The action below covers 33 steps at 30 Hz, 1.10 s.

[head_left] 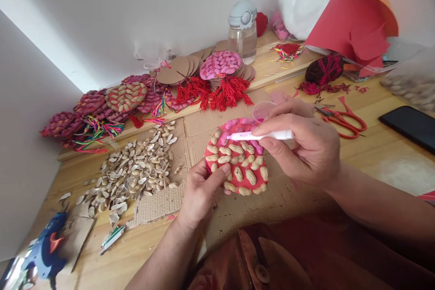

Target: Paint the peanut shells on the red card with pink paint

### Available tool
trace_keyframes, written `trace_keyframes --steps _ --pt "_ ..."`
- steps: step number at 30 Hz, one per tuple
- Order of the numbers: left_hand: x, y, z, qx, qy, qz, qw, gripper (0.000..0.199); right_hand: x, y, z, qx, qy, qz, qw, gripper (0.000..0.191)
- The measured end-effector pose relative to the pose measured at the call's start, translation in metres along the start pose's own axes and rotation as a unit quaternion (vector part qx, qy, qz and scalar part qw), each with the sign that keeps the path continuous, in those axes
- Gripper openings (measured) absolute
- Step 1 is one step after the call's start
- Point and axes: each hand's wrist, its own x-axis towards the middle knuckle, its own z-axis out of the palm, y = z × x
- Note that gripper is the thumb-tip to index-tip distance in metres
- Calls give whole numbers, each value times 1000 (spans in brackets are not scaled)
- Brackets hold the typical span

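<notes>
My left hand (204, 186) grips the lower left edge of a round red disc (245, 182) covered with peanut shells, its thumb lying over the front. Some shells along the disc's top are pink; the lower ones keep their tan colour. In my right hand (302, 145) is a white marker pen (275, 135), pinched between thumb and fingers. The pen's pink tip points left and meets or nearly meets a pink shell near the upper left of the disc. A small clear round dish (263, 109) shows partly behind my right hand.
Loose peanut shells (136, 172) lie on cardboard at left, near a blue glue gun (47, 247). Decorated discs with tassels (229, 93) line the back beside a water bottle (242, 31). Orange scissors (345, 120), dark yarn (324, 69) and a phone (413, 127) lie right.
</notes>
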Motion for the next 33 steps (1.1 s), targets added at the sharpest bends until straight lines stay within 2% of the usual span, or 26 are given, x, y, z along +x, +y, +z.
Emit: trace_keyframes --steps 4,8,13,17,22,27,30,33 --pt "0 -1 -1 -1 2 -5 1000 28 1 1 -1 10 30 -3 999 6" --pt "1 -2 -1 -2 4 -11 1000 28 0 -1 -2 0 6 -8 1000 7" --pt "1 -2 0 -13 1 -8 1000 28 0 -2 -3 8 8 -8 1000 6" --pt "1 0 1 -24 2 -12 1000 27 -1 -1 -1 17 -35 -26 999 7" --pt "0 3 3 -41 6 -19 999 26 -2 0 0 -3 1 0 1000 6" --pt "0 6 5 -44 9 -23 999 27 -1 0 -1 4 -23 -20 1000 6" --pt "1 6 6 -55 5 -25 998 27 0 0 -1 -4 2 -9 1000 5" --pt "2 5 5 -61 -2 -26 998 27 0 0 0 26 -14 -17 999 6"
